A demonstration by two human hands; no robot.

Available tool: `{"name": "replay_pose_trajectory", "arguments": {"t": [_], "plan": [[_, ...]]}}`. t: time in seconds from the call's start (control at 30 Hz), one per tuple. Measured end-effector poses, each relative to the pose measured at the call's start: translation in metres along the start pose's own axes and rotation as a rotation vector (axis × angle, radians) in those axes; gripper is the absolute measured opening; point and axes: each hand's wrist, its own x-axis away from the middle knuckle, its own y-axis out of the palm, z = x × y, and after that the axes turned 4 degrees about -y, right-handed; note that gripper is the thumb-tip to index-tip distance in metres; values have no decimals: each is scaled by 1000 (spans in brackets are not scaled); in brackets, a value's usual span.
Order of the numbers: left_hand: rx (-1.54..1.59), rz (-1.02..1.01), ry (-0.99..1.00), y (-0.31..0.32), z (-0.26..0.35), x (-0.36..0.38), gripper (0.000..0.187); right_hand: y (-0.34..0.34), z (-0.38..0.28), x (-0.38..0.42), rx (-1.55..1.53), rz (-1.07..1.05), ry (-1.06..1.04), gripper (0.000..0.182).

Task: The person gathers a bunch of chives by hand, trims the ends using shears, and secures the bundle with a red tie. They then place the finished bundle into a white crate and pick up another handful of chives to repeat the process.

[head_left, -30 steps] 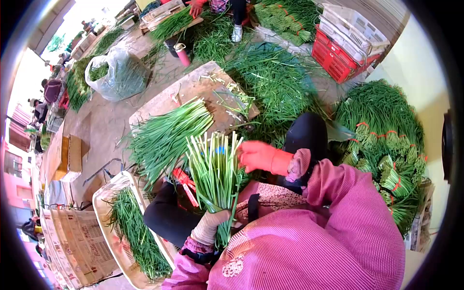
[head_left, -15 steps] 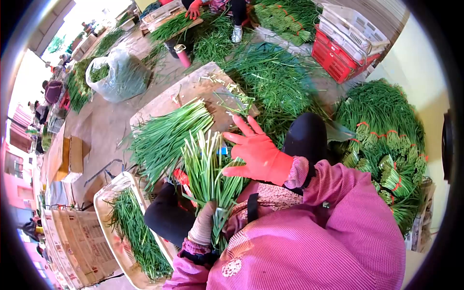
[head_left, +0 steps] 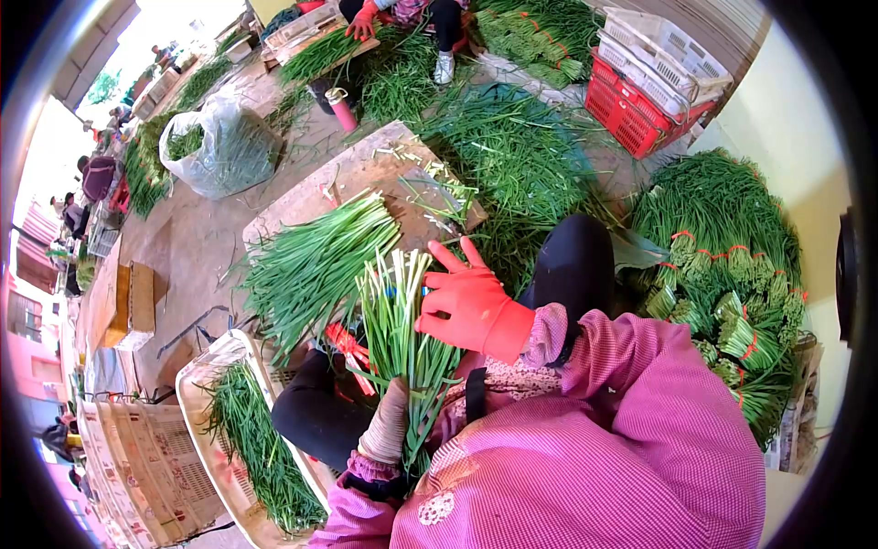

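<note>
Nearest to me, the left hand [head_left: 389,423], in a pale knit glove, was closed around the lower stalks of the bundle of green stalks [head_left: 402,320], holding it upright over the lap, cut ends up. The right hand [head_left: 466,297], in a red glove, lay flat against the bundle's right side near the top, fingers spread and splayed, not gripping. Just left of the bundle, at its lower part, I noted some red ties [head_left: 347,348]. Further left and lower sat a pale crate [head_left: 197,384] with loose greens in it. Directly beyond the bundle lay a wooden board [head_left: 366,169] carrying a loose pile of stalks [head_left: 315,256], with trimmed bits scattered on its far end. Right of the bundle, well apart, was a heap of tied bunches [head_left: 727,274]. Far beyond the board stood a pink bottle [head_left: 343,108], a plastic bag [head_left: 219,142] of greens to its left, and a red crate [head_left: 636,114] to the right. Another person's red-gloved hand [head_left: 363,18] worked at the far edge.
</note>
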Motion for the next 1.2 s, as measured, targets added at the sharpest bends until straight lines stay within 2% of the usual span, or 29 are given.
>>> {"name": "replay_pose_trajectory", "arguments": {"t": [0.13,0.17,0.23,0.3,0.37,0.47,0.53,0.57,0.63,0.7,0.77,0.8,0.9,0.97,1.03,1.1,1.17,1.2], "plan": [[15,23,-16,2,1,1,64,-9,2,-5,184,100,-118,12],[15,21,-16,4,2,2,64,-12,5,-8,185,100,-117,12],[5,40,0,9,7,5,64,-19,12,-16,289,244,-184,11],[31,79,-8,14,9,8,62,-26,31,-31,380,239,-178,10],[37,36,-1,9,9,10,60,-50,54,-45,677,283,-56,9],[-26,81,10,4,10,14,56,-92,99,-55,832,384,53,8],[-84,85,22,0,9,13,53,-101,126,-51,1012,562,166,11],[-82,83,22,1,9,11,53,-103,115,-52,1015,561,165,11],[-101,88,42,5,11,7,49,-100,72,-47,469,290,73,18],[-96,86,9,-2,6,0,49,-62,55,-31,149,305,-99,28],[-148,134,19,-1,3,-3,32,-56,27,-22,143,95,-151,23],[-103,88,24,1,5,-2,28,-46,25,-18,142,6,-126,28],[-166,107,-2,-2,5,-2,24,-28,26,-13,258,-112,-133,30],[-144,110,6,1,5,-1,23,-13,34,-9,201,-144,-145,28],[-206,133,8,3,5,0,24,-7,36,-6,46,-191,-80,25],[-244,121,14,-5,3,-3,26,-8,35,-7,40,-233,-33,19],[-186,59,-51,-8,4,-3,52,-8,38,-4,-86,-219,54,14],[-176,57,-38,-7,5,-2,53,-10,40,-4,-133,-214,81,9]]}}
